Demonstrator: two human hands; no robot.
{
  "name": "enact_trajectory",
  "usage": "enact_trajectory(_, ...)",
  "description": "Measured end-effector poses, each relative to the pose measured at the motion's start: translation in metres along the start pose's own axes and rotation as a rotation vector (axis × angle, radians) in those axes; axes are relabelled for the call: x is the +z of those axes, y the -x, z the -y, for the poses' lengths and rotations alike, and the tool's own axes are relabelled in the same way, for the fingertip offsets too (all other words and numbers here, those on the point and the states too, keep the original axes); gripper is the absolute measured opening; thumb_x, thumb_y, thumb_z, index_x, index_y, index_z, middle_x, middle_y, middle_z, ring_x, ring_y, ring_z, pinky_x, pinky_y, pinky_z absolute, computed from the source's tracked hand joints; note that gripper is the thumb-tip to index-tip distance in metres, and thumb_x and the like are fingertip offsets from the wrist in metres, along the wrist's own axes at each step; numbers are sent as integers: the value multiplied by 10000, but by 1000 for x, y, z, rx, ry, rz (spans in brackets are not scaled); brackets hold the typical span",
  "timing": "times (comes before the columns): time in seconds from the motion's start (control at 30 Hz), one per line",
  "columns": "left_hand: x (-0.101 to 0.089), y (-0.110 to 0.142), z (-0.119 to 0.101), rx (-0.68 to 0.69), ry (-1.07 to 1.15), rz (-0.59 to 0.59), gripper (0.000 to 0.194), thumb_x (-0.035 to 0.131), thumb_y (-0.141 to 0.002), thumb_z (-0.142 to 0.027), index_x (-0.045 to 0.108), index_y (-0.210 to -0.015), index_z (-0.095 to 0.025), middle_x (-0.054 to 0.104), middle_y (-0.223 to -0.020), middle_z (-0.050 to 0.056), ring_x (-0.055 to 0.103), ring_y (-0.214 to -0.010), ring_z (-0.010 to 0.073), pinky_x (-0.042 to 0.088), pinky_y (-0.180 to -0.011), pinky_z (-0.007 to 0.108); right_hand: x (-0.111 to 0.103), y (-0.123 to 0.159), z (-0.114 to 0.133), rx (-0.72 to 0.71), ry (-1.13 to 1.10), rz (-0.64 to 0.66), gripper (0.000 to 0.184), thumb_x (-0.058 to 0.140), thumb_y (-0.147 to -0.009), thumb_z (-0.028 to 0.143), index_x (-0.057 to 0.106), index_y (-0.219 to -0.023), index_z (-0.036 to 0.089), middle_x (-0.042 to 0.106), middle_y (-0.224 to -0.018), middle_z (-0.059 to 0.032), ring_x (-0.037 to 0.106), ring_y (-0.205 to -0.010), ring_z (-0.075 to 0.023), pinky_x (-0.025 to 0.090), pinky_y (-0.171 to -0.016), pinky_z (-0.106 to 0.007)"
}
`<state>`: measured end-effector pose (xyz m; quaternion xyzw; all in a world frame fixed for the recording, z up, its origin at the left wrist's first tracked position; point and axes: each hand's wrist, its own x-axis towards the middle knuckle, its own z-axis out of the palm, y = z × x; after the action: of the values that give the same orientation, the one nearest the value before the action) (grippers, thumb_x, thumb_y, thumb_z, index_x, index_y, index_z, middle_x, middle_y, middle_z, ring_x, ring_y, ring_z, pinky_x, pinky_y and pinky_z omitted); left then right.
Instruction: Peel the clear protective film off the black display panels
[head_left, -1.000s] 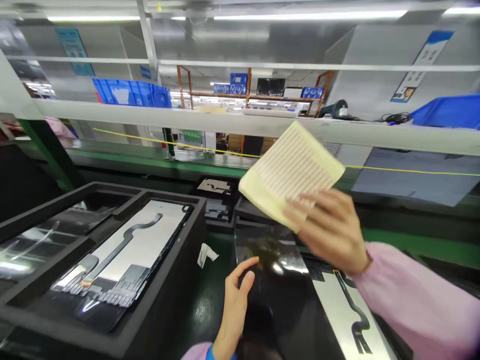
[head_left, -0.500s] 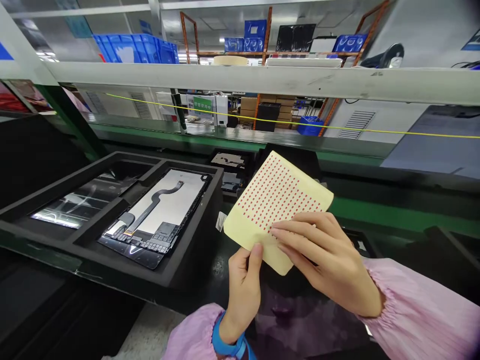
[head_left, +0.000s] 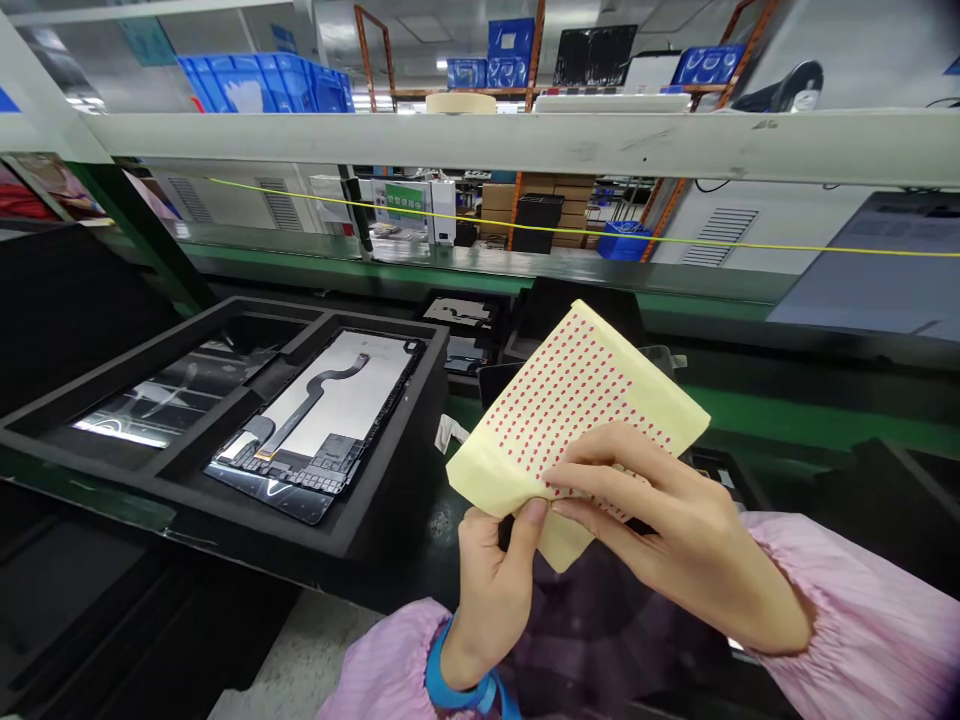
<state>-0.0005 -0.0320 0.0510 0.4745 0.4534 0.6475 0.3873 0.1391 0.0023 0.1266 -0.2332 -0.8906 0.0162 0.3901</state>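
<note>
A pale yellow sticker sheet (head_left: 559, 395) with rows of small red marks is held up at the middle of the view. My left hand (head_left: 499, 570) pinches its lower edge between thumb and fingers; a blue band circles that wrist. On the sheet's lower right lies my right hand (head_left: 660, 520), thumb and fingertips pressed together at the marks. Whether a single sticker is between those fingertips cannot be made out. The sheet bends at its lower edge near both thumbs. To the left, a screen assembly (head_left: 322, 410) with a dark ribbon cable lies in a black foam tray (head_left: 360, 510).
A glossy dark panel (head_left: 180, 390) fills the tray's left compartment. Behind the sheet stand more black trays (head_left: 469, 300) with parts. A crumpled white scrap (head_left: 448, 432) is left of the sheet. A white shelf beam (head_left: 480, 140) crosses above, carrying a blue crate (head_left: 262, 85).
The sheet has shifted slightly right and now bends at its lower edge. My right hand has moved a little right and down, its thumb now close to my left thumb.
</note>
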Motion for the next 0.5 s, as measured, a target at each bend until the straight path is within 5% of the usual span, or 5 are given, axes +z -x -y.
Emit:
enact_trajectory(0.2,-11,5,1,84,-213,91,294,562,-920,-381,766,-1054,-218,764,-1045,84,693,-1055,241,471,-1025,299,-8,0,0,106,-231,101,116,581,-903,26,610,-914,137,568,-910,-18,550,-822,-99,477,-683,-203)
enact_trajectory(0.33,-10,6,1,88,-263,137,288,526,-944,-336,776,-1027,-218,779,-974,68,726,-930,206,529,-884,227,-8,0,0,194,-314,134,156,600,-853,-18,602,-810,132,550,-864,-6,533,-767,-82,446,-632,-183)
enact_trajectory(0.5,-7,1,1,26,-247,50,275,548,-924,-325,784,-945,-184,779,-840,58,714,-729,178,536,-691,198,-12,-6,-9,201,-379,143,114,653,-868,51,641,-816,151,568,-867,3,555,-782,-76,465,-678,-163)
